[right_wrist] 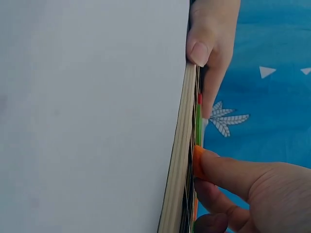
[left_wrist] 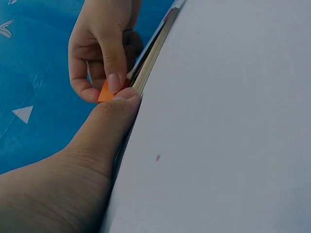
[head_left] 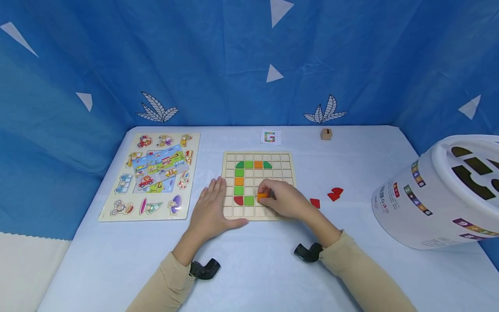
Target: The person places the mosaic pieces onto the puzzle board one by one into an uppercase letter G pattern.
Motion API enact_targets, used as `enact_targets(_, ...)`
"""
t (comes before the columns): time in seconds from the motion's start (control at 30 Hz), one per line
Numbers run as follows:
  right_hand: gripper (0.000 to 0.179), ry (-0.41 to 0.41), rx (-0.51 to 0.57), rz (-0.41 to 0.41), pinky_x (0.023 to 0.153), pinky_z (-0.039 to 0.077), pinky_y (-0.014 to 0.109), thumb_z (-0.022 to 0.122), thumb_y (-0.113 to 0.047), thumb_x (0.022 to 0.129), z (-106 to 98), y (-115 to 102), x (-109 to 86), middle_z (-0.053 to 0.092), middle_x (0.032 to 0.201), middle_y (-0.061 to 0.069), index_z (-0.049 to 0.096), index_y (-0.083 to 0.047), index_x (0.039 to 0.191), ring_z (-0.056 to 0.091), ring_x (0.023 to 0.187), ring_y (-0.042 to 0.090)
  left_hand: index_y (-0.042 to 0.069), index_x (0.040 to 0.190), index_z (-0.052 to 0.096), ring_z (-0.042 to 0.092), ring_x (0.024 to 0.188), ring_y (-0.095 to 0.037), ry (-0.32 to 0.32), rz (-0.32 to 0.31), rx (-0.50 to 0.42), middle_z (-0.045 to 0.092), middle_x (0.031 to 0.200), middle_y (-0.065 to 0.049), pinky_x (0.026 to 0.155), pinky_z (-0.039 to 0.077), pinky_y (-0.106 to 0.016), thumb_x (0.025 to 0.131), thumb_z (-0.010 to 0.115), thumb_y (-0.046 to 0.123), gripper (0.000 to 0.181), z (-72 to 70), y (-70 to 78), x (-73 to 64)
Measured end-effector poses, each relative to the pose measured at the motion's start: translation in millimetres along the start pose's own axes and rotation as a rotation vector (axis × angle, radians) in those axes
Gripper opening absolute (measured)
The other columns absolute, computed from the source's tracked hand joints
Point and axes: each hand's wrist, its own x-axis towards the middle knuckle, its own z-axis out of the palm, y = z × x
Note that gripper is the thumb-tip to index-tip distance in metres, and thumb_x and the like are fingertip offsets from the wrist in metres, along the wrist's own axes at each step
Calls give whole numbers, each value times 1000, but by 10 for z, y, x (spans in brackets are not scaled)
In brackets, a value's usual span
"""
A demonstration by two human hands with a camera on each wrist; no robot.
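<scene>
A wooden grid board [head_left: 280,174] lies on the table, with green, orange and red tiles set in some of its squares. My right hand [head_left: 283,197] pinches an orange square tile [head_left: 261,197] between thumb and fingers, low over the grid beside a green tile [head_left: 248,200]. In the right wrist view the orange tile [right_wrist: 198,161] stands tilted at the board's edge. My left hand [head_left: 212,216] rests along the board's left side with its fingers straight, the thumb at the near edge. Above the board sits a small pattern card [head_left: 270,137] showing a coloured shape.
Several red quarter-round pieces [head_left: 315,203] lie right of the board. A wooden cube [head_left: 326,134] stands at the back. On the left is a vehicle puzzle board [head_left: 107,208] with picture cards [head_left: 160,167] on it. A large white bucket [head_left: 397,208] stands at the right.
</scene>
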Motion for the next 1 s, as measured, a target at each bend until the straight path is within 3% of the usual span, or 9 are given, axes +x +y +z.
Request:
enact_targets(0.57,14,7,-133,-47,75,48,25,78,-26,86,43,-69,-15,61,95,-11,73,-23,98,54,83,9,3,158,15,7,157,-27,2,3,-8,11,167,-11,126,11,-50,64,62,88,136,-6,3,-7)
enact_targets(0.8,29,-13,-148,-63,61,46,22,78,-23,87,-6,-57,-79,61,93,-12,76,-21,115,53,74,7,3,159,14,6,157,-26,-1,-3,0,11,168,-10,126,11,-49,64,61,89,136,-8,8,-4)
enact_targets(1.0,38,-7,-114,-23,70,49,25,76,-22,88,-160,39,-192,61,95,-8,70,-21,125,55,85,11,4,159,13,6,157,-26,1,-3,-3,11,167,-11,126,11,-49,64,64,87,136,-9,13,-2)
